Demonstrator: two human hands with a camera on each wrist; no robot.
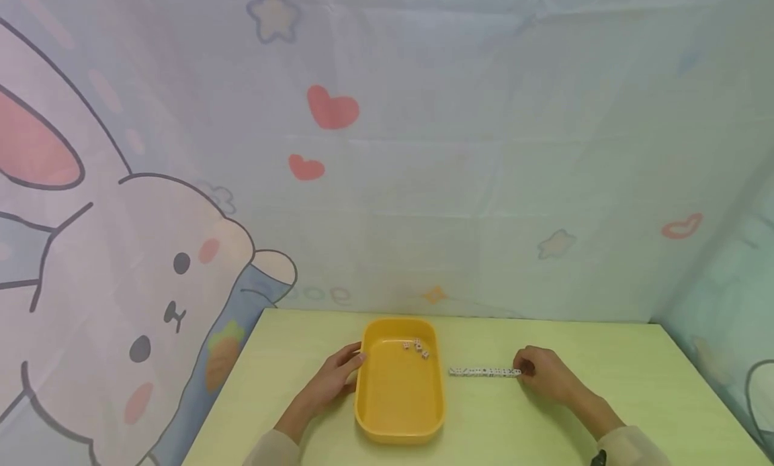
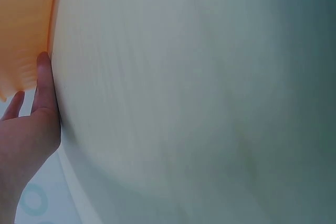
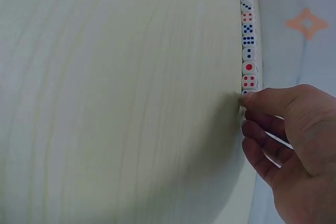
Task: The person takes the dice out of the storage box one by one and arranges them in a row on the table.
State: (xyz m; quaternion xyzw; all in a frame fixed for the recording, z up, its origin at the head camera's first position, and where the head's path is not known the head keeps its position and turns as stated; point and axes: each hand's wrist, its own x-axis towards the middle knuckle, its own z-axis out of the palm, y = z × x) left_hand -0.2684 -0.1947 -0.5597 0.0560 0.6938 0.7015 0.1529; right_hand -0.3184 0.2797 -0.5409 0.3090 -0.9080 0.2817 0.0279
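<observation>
My left hand (image 1: 331, 380) holds the left side of a yellow tray (image 1: 399, 434), its thumb at the rim and its other fingers along the outer wall. To the right of the tray, a straight row of white dice (image 1: 484, 372) runs across the table, with red and blue pips. At the row's right end, my right hand (image 1: 545, 374) pinches a die between thumb and index finger; in the right wrist view that die is mostly hidden behind the thumb (image 3: 270, 99). Several loose dice (image 1: 417, 346) lie inside the tray near its far right corner.
The pale yellow-green table (image 1: 484, 426) ends at the back against a hanging cloth (image 1: 484, 184) printed with a rabbit, hearts and stars. A dark cable (image 1: 750, 392) hangs along the right edge of the head view.
</observation>
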